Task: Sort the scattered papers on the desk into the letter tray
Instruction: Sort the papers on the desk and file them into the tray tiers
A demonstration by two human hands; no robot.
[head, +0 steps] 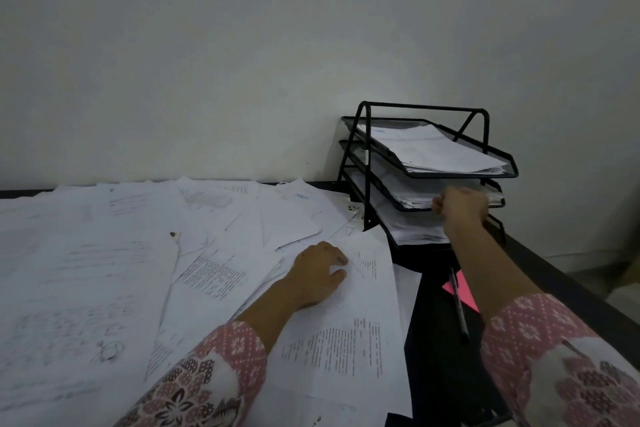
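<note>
Reaching to the letter tray's (364,149) 2nd tier, R hand (460,208) sits curled at its front edge, prob. nudging sheets in; grip unclear. L hand (320,270), fingers bent, steadies papers (104,253) scattered across the desk (436,357); can't tell if pinching.

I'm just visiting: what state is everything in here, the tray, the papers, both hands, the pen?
Letter tray: upright, all three tiers hold paper.
Scattered papers: spread overlapping across the desk.
Left hand: rests on the papers, fingers bent; grip unclear.
Right hand: curled at the middle tier's front; any hold hidden.
Pen: lies across the pink sheet.
Pink sheet: flat on the desk.
</note>
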